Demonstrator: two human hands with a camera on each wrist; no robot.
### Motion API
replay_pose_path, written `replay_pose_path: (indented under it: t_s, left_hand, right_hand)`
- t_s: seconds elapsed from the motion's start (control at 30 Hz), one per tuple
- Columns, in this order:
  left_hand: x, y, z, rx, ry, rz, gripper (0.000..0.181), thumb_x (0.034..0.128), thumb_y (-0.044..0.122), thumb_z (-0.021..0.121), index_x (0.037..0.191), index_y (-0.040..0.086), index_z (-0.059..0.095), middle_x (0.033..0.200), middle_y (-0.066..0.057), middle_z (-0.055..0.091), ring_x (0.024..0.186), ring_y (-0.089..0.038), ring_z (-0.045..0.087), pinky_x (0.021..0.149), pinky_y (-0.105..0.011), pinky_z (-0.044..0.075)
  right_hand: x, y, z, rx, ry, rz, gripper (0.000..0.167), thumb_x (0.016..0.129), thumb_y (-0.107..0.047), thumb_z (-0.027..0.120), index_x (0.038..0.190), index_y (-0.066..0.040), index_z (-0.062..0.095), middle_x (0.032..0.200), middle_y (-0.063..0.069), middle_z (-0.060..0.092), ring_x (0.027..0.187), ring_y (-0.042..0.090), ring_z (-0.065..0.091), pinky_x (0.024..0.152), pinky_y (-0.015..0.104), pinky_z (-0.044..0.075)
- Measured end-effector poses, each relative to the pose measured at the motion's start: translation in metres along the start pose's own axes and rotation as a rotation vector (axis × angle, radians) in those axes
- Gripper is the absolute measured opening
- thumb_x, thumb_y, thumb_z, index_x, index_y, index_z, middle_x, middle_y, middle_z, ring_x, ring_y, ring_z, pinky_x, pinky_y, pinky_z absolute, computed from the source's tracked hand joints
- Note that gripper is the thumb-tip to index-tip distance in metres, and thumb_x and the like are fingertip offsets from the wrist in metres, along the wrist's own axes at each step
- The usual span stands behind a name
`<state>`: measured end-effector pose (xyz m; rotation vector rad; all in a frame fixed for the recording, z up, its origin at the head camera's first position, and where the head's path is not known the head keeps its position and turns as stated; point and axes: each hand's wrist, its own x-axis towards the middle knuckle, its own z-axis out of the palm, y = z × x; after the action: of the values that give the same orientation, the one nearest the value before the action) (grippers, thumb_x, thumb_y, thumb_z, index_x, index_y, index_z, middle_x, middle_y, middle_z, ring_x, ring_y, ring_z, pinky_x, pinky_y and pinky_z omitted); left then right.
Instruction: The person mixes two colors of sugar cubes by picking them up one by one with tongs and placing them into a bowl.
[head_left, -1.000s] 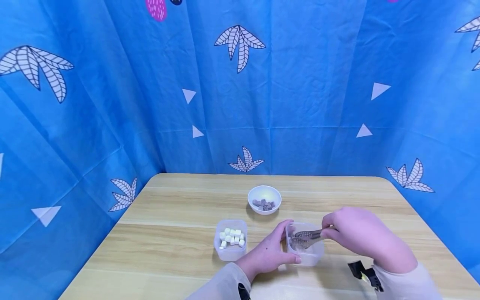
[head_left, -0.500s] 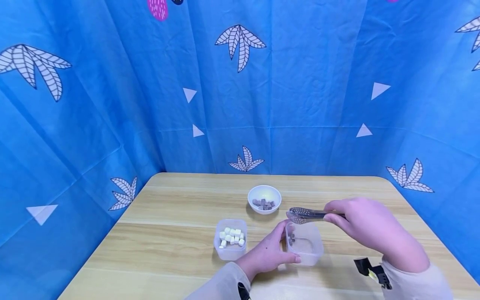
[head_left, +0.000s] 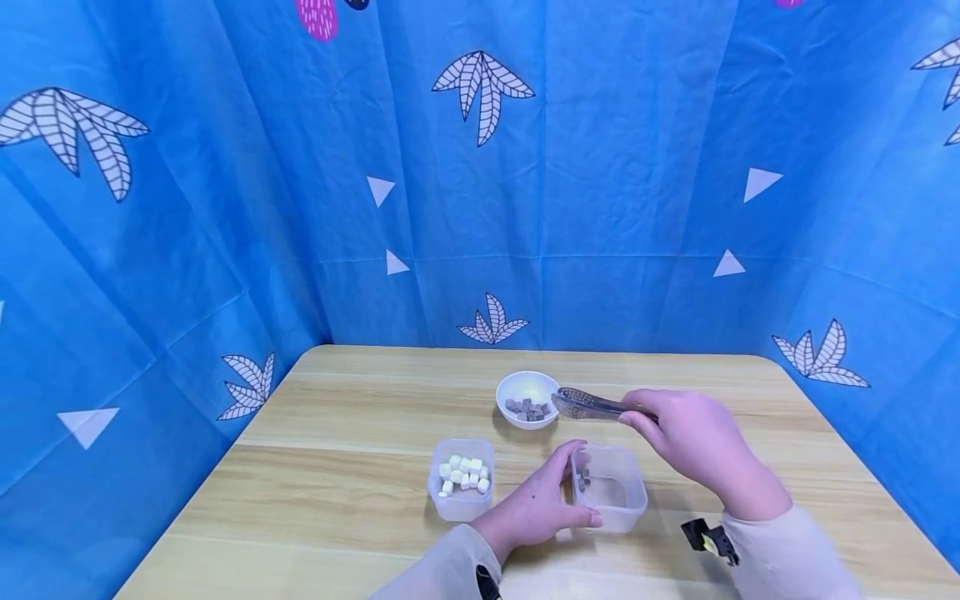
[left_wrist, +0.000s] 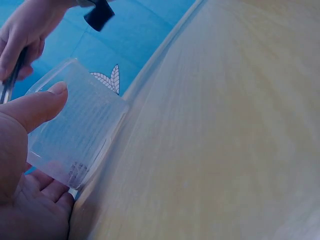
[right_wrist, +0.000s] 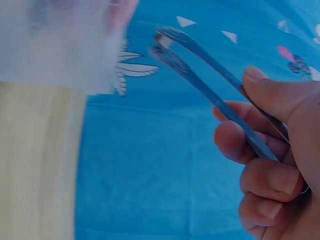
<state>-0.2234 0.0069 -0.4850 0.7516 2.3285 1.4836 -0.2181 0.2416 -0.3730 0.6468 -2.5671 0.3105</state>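
My left hand (head_left: 536, 506) holds a clear plastic container (head_left: 618, 521) from its left side, thumb on the near wall and fingers at the far corner. A few brownish cubes (head_left: 582, 479) lie inside along its left wall. Metal tongs (head_left: 588, 405) with perforated tips are pinched in my right hand (head_left: 693, 433), raised beyond the container. Their tips are at the right rim of a white bowl (head_left: 528, 381) with several greyish-purple cubes (head_left: 527, 410) in it. In the right wrist view a small brownish piece (right_wrist: 162, 41) sits between the tong tips.
Left of my left hand stands a second clear container (head_left: 459, 511) with several white cubes (head_left: 465, 475). Everything rests on a wooden table (head_left: 337, 492). A blue patterned curtain (head_left: 622, 167) hangs behind and along both sides.
The tongs have risen out of the right container and moved away from me and leftward to the bowl's rim. My left hand and the containers stay in place.
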Motion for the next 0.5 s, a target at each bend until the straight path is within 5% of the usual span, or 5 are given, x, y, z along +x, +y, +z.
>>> replay_pose_path:
  t_s: [0.5]
  left_hand:
    - [0.0,-0.002,0.0,-0.011,-0.011,0.015,0.094,0.0811,0.037,0.085,0.156,0.026,0.028,0.15,0.009,0.048,0.138,-0.011,0.042,0.118,-0.046,0.026]
  right_hand:
    - [0.004,0.002,0.034,0.008,0.004,0.07,0.011,0.092,-0.029,0.074,0.096,-0.019,0.073,0.078,-0.01,0.068,0.057,0.008,0.052,0.051,0.037,0.046]
